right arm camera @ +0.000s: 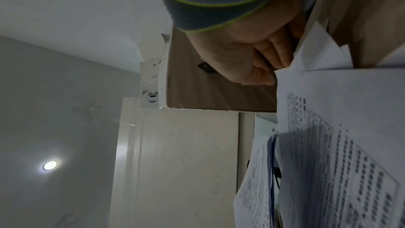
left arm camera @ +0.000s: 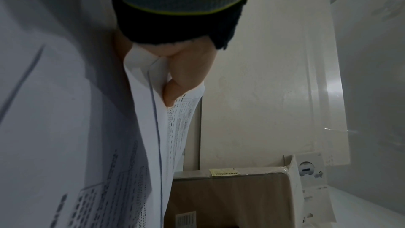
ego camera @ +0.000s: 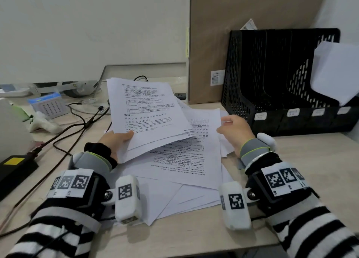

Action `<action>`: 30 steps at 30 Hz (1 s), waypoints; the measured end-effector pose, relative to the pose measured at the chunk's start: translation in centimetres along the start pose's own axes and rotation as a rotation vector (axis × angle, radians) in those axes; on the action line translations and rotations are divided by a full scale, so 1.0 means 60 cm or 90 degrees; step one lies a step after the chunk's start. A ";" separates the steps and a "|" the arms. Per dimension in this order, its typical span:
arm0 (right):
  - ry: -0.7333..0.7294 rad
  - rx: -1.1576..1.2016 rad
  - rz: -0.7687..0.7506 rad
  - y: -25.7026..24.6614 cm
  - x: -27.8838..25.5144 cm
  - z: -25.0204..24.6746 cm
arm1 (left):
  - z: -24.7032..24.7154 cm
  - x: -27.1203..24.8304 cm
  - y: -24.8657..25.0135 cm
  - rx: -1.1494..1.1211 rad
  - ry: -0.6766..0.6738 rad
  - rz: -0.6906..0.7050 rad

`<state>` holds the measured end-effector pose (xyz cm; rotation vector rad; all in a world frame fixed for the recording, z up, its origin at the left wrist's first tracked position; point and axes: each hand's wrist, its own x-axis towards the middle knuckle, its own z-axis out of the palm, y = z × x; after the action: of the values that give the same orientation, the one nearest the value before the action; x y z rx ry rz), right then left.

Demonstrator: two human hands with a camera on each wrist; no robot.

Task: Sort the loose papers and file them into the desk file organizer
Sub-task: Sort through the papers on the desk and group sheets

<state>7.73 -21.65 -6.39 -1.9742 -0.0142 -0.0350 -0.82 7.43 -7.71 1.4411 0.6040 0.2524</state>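
My left hand (ego camera: 114, 139) holds a small bunch of printed pages (ego camera: 147, 110) by the bottom corner. My thumb (ego camera: 127, 135) lies on top and my fingers are under the paper. In the left wrist view my thumb (left arm camera: 175, 93) presses the pages tight. The bunch is lifted up and tilted, with its far end higher than my hand.

My right hand (ego camera: 234, 130) is near the right edge of the loose paper pile (ego camera: 194, 160). Its fingers are bent a little. In the right wrist view the fingertips (right arm camera: 282, 61) are at the edge of a sheet, but I cannot tell if they pinch it or just touch it.

The desk (ego camera: 291, 180) is under both of my hands. It is light wood. Past my right hand stands a big brown cardboard box (ego camera: 242, 24). Just in front of that box, beyond my right hand and a bit to its right, sits the black file organizer (ego camera: 272, 82). It has slots with little white labels on the front. A white sheet (ego camera: 334, 71) stands in the slot farthest to the right.

The loose paper pile lies flat between my two hands and below the bunch I hold. Some pages show print and some are blank.

To the left of my left hand run black cables (ego camera: 77, 125). Farther left is a black power brick (ego camera: 15, 168) with a yellow sticker. Beyond the cables is a small blue and white box (ego camera: 47, 105).
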 end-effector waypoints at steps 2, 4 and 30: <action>0.009 0.008 0.001 0.000 0.003 -0.002 | 0.001 -0.002 0.000 -0.006 -0.006 0.002; 0.004 0.021 0.017 -0.002 0.007 -0.003 | -0.002 0.000 0.001 -0.016 0.006 0.005; -0.208 -0.630 -0.126 -0.115 0.178 0.101 | -0.029 0.039 0.002 -0.226 0.091 0.043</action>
<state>18.35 -13.44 -2.10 -2.9368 -0.4869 0.1870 0.20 10.10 -8.16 1.1067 0.5926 0.4948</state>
